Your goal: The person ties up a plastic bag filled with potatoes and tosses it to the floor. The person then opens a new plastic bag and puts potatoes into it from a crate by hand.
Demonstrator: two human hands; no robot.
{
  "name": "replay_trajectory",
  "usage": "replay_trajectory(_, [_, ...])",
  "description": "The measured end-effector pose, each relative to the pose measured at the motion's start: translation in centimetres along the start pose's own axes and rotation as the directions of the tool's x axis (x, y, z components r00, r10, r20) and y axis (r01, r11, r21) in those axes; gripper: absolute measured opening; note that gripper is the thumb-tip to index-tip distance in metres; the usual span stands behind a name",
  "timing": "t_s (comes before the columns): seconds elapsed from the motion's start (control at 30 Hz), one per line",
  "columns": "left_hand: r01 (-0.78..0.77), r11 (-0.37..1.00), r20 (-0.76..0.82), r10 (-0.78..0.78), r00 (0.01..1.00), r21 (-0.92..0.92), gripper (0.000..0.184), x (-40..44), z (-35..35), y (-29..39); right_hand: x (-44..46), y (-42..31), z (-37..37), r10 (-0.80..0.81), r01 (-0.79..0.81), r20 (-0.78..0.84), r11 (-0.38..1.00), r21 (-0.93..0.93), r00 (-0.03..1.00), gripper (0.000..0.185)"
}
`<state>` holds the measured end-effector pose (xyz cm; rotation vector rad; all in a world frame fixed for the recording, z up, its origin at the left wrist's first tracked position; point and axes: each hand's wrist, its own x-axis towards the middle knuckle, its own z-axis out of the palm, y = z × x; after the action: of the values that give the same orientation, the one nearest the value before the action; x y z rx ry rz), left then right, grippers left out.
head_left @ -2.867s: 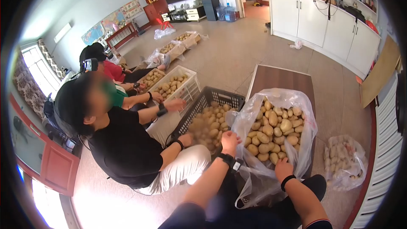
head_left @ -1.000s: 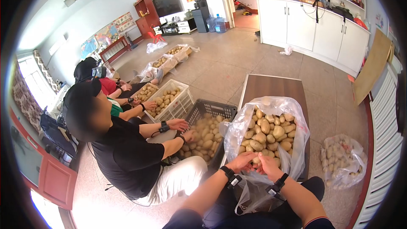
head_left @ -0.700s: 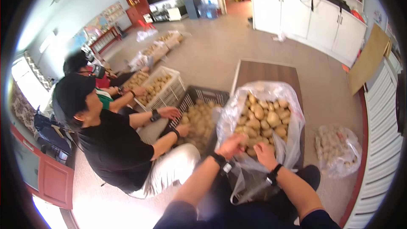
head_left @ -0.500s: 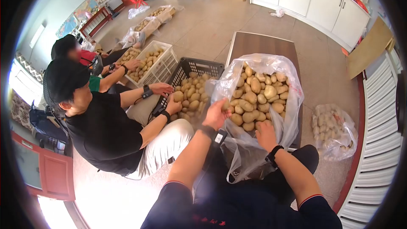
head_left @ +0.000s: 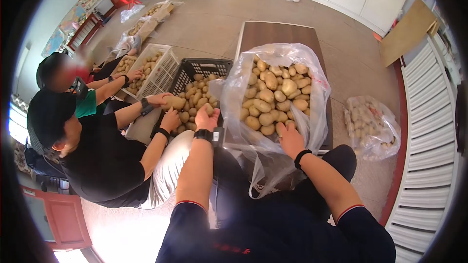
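Observation:
A potato is in my left hand, fingers curled round it, at the right side of the black crate. More potatoes fill that crate. My right hand reaches over the near edge of a clear plastic bag full of potatoes. Its fingers close on a potato at the near side of the pile; they partly hide it. The bag stands on a dark brown table, its loose plastic hanging toward my knees.
Beside me on the left, a person in black holds a large potato over the black crate. Another person works at a white crate of potatoes. A tied bag of potatoes lies on the floor at right, near a white radiator.
My left hand has moved left from the bag to the black crate with a potato. My right hand has closed on a potato in the bag. The neighbour has lifted a large potato.

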<state>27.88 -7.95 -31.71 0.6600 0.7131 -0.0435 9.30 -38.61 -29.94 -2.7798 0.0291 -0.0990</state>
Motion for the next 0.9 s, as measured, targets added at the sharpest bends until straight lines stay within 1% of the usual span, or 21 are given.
replay_trajectory(0.03, [0.026,0.999,-0.025,-0.027,0.999,-0.031,0.034,0.2,-0.1,0.2,0.1,0.2,0.1,-0.007,0.007,0.01,1.0,-0.009,1.0,0.04])
replay_trajectory(0.13, [0.005,1.0,-0.055,-0.006,0.998,-0.026,0.037,0.3,-0.2,0.5,0.2,0.3,0.7,-0.029,0.03,0.01,0.996,-0.086,1.0,0.037])
replay_trajectory(0.17, [0.0,1.0,-0.058,-0.001,0.998,-0.029,0.037,0.4,-0.3,0.5,0.1,0.5,0.8,-0.03,0.031,0.01,0.996,-0.088,0.999,0.037])
replay_trajectory(0.23, [-0.024,0.998,-0.047,0.021,0.999,-0.057,0.038,0.8,-0.8,0.6,0.0,0.3,0.9,-0.054,0.061,0.073,0.994,-0.093,0.996,0.034])
replay_trajectory(0.27, [-0.03,0.997,-0.054,0.026,0.998,-0.065,0.038,1.0,-1.1,0.7,-0.1,0.2,1.0,-0.065,0.072,0.078,0.993,-0.092,0.995,0.034])
replay_trajectory(0.3, [-0.023,0.996,-0.071,0.017,0.997,-0.081,0.039,0.8,-1.2,0.8,-0.4,0.2,0.8,-0.072,0.078,0.086,0.995,-0.064,0.994,0.035])
replay_trajectory(0.33, [-0.205,0.897,0.142,0.161,0.977,0.391,0.036,-0.5,-1.5,1.2,-0.6,0.4,0.9,-0.085,0.089,0.096,0.995,-0.035,0.992,0.035])
replay_trajectory(0.37, [-0.415,0.14,0.36,0.304,0.882,0.899,0.036,-1.8,-1.8,1.5,-0.8,0.5,1.0,-0.111,0.115,0.106,0.993,-0.032,0.988,0.035])
replay_trajectory(0.4, [-0.402,-0.372,0.538,0.416,0.733,0.836,0.039,-3.3,-2.0,1.9,-1.0,0.7,1.1,-0.107,0.107,0.081,0.994,0.001,0.991,0.037])
replay_trajectory(0.43, [-0.351,-0.363,0.487,0.418,0.767,0.864,0.041,-3.8,-2.0,2.1,-1.1,1.1,1.4,-0.103,0.101,0.06,0.994,0.036,0.993,0.038])
replay_trajectory(0.47, [-0.293,-0.351,0.43,0.42,0.799,0.889,0.044,-4.0,-1.7,2.3,-1.2,1.4,1.7,-0.134,0.131,0.079,0.99,0.044,0.988,0.038])
replay_trajectory(0.53, [-0.263,-0.365,0.414,0.439,0.797,0.893,0.042,-1.9,-2.7,1.6,-1.1,2.4,2.3,-0.085,0.079,0.129,0.996,0.052,0.988,0.043])
replay_trajectory(0.6, [-0.36,-0.328,0.484,0.506,0.714,0.873,0.041,-2.6,-2.9,0.9,-0.7,4.8,4.3,-0.137,0.127,0.05,0.977,0.171,0.989,0.048])
replay_trajectory(0.67, [-0.341,-0.333,0.467,0.461,0.755,0.879,0.036,-2.1,-2.7,0.6,-0.7,5.8,5.3,-0.12,0.15,-0.112,0.935,0.322,0.986,0.049])
replay_trajectory(0.7, [-0.321,0.567,0.058,0.431,0.9,0.759,0.033,-2.3,-1.5,0.1,-0.5,6.0,5.2,0.002,0.03,-0.067,0.881,0.473,0.998,0.049])
replay_trajectory(0.73, [-0.082,0.997,-0.128,0.08,0.988,-0.01,0.032,-2.3,-0.3,-0.1,0.0,5.8,4.7,0.12,-0.094,-0.003,0.797,0.597,0.993,0.048])
replay_trajectory(0.77, [-0.062,0.998,-0.09,0.064,0.994,0.017,0.032,-2.2,0.0,0.0,0.6,5.1,3.9,0.106,-0.078,-0.012,0.794,0.603,0.994,0.048])
replay_trajectory(0.8, [-0.033,0.998,-0.046,0.036,0.998,0.048,0.033,-2.4,0.2,-0.4,0.8,4.4,2.5,0.218,-0.25,0.137,0.668,0.701,0.966,0.042])
replay_trajectory(0.83, [-0.025,0.995,-0.06,0.031,0.998,0.1,0.031,-3.2,1.2,-0.7,0.8,3.7,1.1,0.303,-0.415,0.294,0.51,0.753,0.906,0.037])
replay_trajectory(0.87, [-0.025,0.995,-0.046,0.03,0.998,0.101,0.031,-4.0,1.9,-0.8,1.0,2.8,-0.2,0.308,-0.408,0.282,0.511,0.756,0.909,0.037])
replay_trajectory(0.9, [-0.007,0.985,0.055,-0.002,0.998,0.173,0.031,-4.4,2.1,-1.3,1.2,1.6,-1.3,0.318,-0.483,0.375,0.409,0.774,0.871,0.032])
